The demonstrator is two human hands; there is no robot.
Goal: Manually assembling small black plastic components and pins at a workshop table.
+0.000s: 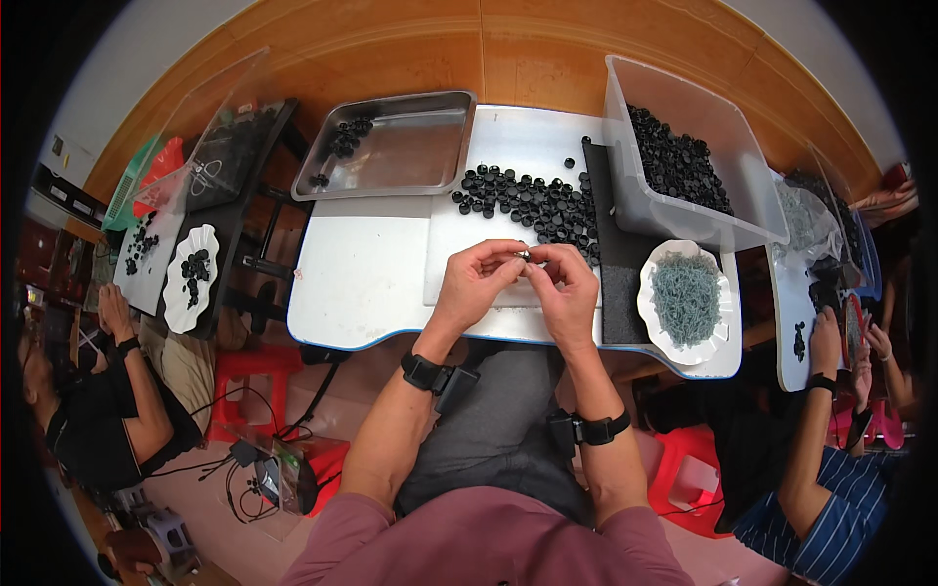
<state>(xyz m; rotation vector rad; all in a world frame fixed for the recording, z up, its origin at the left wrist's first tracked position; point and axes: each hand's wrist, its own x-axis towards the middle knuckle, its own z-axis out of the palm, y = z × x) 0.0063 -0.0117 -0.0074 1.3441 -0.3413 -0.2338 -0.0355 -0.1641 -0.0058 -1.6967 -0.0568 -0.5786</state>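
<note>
Both hands meet over the white table (362,283) — the left hand (476,283) and the right hand (567,288) pinch one small dark part (524,255) between their fingertips, held just above the tabletop. Just beyond them lies a spread of black caps (532,200), with a steel tray (410,161) to the left, a clear bin (743,210) of more caps to the right, and a white dish (650,293) of grey-green pieces near the right hand.

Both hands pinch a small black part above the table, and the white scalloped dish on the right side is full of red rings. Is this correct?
Not quite. In the head view the white scalloped dish holds grey-green rings, not red. The left hand and right hand do pinch a small black part.
</note>
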